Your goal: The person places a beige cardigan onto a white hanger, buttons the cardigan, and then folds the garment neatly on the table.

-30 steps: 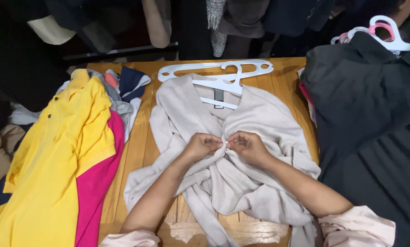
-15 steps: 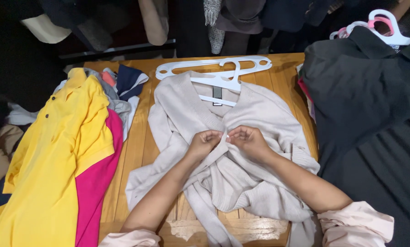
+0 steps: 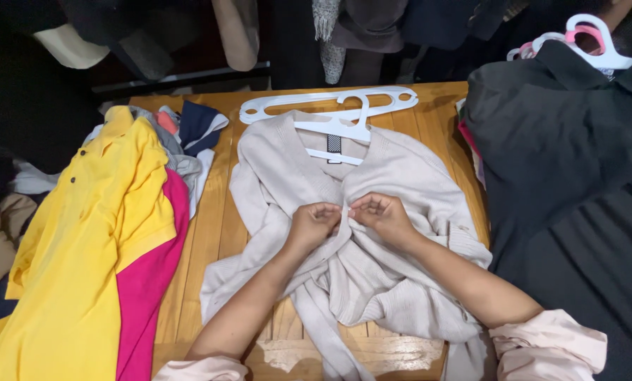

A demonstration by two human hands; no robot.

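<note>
Beige cardigan (image 3: 400, 183), two white hangers (image 3: 330, 113)

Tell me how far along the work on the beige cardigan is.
Done: the cardigan lies spread on the table, with a white hanger at its collar. In hand: the left hand and right hand pinch the two front edges together at mid-chest, apparently fastening them. Left: the lower front is bunched and loose, and the sleeves lie crumpled.

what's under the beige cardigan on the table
A white hanger pokes out at the collar of the beige cardigan, resting on the wooden table. The hanger's lower part is covered.
</note>
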